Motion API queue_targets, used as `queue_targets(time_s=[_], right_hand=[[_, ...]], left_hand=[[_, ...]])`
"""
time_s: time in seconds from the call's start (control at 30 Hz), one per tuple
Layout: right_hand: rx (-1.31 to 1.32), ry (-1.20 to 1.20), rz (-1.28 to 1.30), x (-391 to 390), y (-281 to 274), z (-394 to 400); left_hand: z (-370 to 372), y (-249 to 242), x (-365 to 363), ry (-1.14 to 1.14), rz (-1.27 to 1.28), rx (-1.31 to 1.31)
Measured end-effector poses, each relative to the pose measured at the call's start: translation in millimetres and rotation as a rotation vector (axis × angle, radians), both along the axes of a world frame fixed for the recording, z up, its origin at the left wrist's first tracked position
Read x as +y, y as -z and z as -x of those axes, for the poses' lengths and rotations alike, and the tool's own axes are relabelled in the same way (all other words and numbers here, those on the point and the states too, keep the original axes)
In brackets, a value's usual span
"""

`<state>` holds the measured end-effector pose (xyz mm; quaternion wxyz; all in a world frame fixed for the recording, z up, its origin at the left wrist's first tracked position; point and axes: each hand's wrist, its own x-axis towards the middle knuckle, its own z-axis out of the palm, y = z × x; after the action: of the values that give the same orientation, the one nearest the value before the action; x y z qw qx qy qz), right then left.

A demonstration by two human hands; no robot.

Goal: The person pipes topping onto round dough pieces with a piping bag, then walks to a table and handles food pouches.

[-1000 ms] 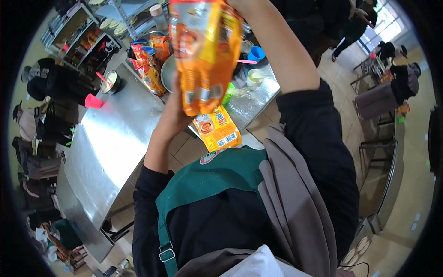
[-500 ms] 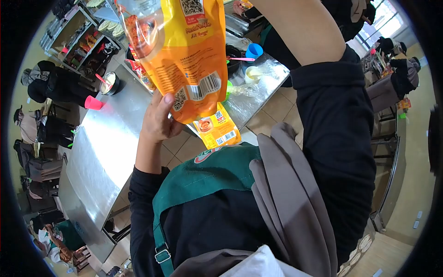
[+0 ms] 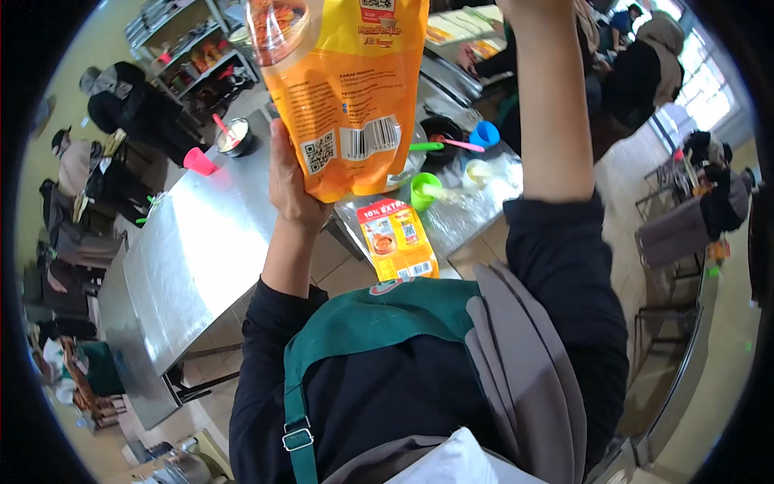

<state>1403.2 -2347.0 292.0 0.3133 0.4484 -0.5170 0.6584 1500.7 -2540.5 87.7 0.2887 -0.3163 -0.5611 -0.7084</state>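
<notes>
A large orange and yellow pouch with a barcode and printed text hangs upright in front of me, its top cut off by the frame. My left hand is closed around its lower left edge, thumb along the side and most fingers hidden behind. My right forearm rises past the top edge, so that hand is out of sight. Below the pouch lies a yellow packet marked "10% EXTRA". Close by on the table are a green cup, a pale cup, a blue cup and a pink spoon at a dark bowl.
A metal table stretches to the left, bearing a pink cup and a black bowl with white contents. Clear plastic lies at the right corner. Other people stand at the left and far right, near shelves.
The view has shifted, and the pouch and left hand appear slightly farther right. My right forearm is now more upright. More of the green cup and the yellow packet shows.
</notes>
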Motion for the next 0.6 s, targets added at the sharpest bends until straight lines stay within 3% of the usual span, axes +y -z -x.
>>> queue_targets(time_s=[0.03,0.07,0.13,0.2,0.27,0.37,0.57,0.6], right_hand=[[-0.011,-0.076,0.109,0.0,26.5,9.7],[0.067,-0.07,-0.019,2.6,62.1,6.2],[0.187,-0.005,-0.271,-1.2,134.1,-12.2],[0.113,-0.191,-0.439,-15.7,179.8,-24.8],[0.131,-0.105,-0.255,-39.8,195.8,-45.9],[0.254,0.085,-0.215,-46.1,186.3,-48.8],[0.447,0.338,-0.029,-57.3,177.2,-42.9],[0.449,0.385,-0.066,-56.3,178.7,-42.8]], left_hand=[[5.2,5.9,-4.2,-0.27,0.098,0.063],[10.7,11.8,-8.4,-0.538,0.17,0.102],[9.7,7.5,-12.7,-0.589,0.221,0.175],[10.0,0.0,-13.2,-0.693,0.308,0.29],[6.7,-5.0,-10.2,-0.875,0.458,0.38],[15.1,2.6,-15.4,-0.819,0.513,0.472],[0.9,-1.2,-13.2,-0.934,0.691,0.519],[-3.0,-2.5,-10.0,-0.618,0.362,0.26]])
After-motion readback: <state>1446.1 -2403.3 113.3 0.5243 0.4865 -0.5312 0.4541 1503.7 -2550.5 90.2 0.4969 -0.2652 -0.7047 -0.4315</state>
